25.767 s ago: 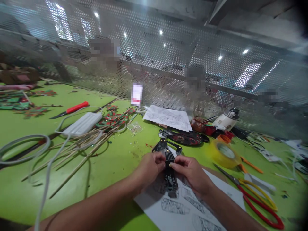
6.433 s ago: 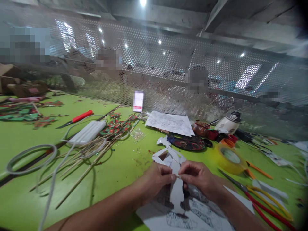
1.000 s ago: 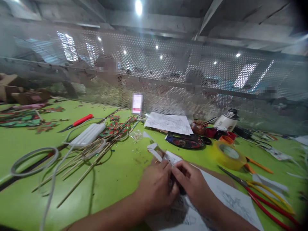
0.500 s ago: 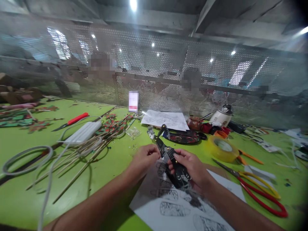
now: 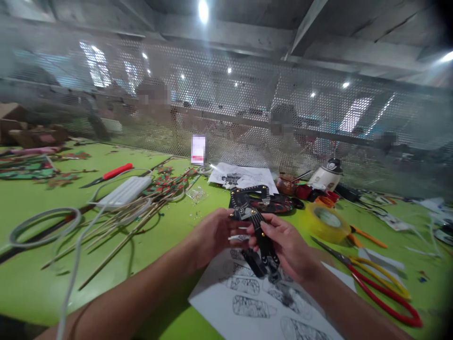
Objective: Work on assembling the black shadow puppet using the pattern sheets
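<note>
1. Both hands hold a flat black puppet cutout with gold dots [image 5: 255, 225] above the green worktop [image 5: 170, 245].
2. Left hand [image 5: 215, 234] fingers pinch its 9 o'clock edge.
3. Right hand [image 5: 288, 245] fingers grip its middle.
4. White printed paper sheet [image 5: 255, 307] lies at 6 o'clock.

1 head-worn view, facing forward and down, close over green table [image 5: 42, 264]

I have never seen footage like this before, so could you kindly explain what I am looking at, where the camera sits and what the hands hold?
The camera sits on a person's head, looking forward and down at their own bare hands; there is no machine. The left hand and right hand together hold a black cut-out figure above a printed sheet. On the green table lie thin wooden sticks, a roll of yellow tape, red-handled scissors and a red-handled knife. A perforated screen stands behind.
</note>
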Available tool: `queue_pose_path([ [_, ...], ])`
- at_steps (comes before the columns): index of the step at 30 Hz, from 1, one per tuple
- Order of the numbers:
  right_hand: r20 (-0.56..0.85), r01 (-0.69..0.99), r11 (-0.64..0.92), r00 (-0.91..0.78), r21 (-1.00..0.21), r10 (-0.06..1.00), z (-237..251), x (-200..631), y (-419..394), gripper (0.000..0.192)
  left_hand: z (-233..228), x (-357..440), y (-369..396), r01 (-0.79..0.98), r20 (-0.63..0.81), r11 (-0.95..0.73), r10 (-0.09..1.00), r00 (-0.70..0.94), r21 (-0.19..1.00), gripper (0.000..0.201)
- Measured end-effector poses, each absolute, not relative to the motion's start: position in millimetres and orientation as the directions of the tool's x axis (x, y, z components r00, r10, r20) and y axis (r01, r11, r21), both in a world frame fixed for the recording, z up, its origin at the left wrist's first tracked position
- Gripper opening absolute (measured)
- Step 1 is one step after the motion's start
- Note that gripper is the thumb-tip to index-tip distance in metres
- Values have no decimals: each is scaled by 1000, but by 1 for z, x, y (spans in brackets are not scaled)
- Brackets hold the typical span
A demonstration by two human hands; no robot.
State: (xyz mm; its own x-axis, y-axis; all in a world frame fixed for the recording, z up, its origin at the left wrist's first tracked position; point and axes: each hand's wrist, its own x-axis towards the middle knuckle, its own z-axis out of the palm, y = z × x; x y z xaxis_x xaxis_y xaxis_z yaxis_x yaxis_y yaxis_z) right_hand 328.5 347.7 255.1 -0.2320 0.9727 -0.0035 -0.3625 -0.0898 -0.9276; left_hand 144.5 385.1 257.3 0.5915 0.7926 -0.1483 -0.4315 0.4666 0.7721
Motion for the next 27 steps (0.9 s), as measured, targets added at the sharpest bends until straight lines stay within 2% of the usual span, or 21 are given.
queue_pose_path([
  [4,-109,-289,-212,-333,-934,937,247,329,348,30,258,143,389,-516,-32,261,911,410,816,24],
  [7,-149,-239,-234,-325,-943,934,245,333,352,30,256,142,394,-468,-38,196,945,325,862,22],
  [10,-201,-159,-262,-320,-952,926,247,337,356,29,253,140,397,-353,-20,133,952,306,926,28],
  [13,-221,-82,-256,-301,-963,928,247,343,360,33,252,139,397,-247,-14,103,941,338,964,35],
  [17,-190,-19,-202,-268,-979,945,245,355,367,35,253,138,395,-148,-94,159,924,370,976,37],
  [22,-108,-41,-139,-428,-989,897,254,358,367,35,251,140,393,-195,-82,204,862,501,959,38],
  [25,-85,-121,-176,-537,-977,839,262,352,363,44,248,145,390,-228,-54,243,785,617,943,42],
  [27,-78,-159,-194,-546,-968,834,264,348,361,46,246,148,388,-231,-40,258,744,667,938,45],
])
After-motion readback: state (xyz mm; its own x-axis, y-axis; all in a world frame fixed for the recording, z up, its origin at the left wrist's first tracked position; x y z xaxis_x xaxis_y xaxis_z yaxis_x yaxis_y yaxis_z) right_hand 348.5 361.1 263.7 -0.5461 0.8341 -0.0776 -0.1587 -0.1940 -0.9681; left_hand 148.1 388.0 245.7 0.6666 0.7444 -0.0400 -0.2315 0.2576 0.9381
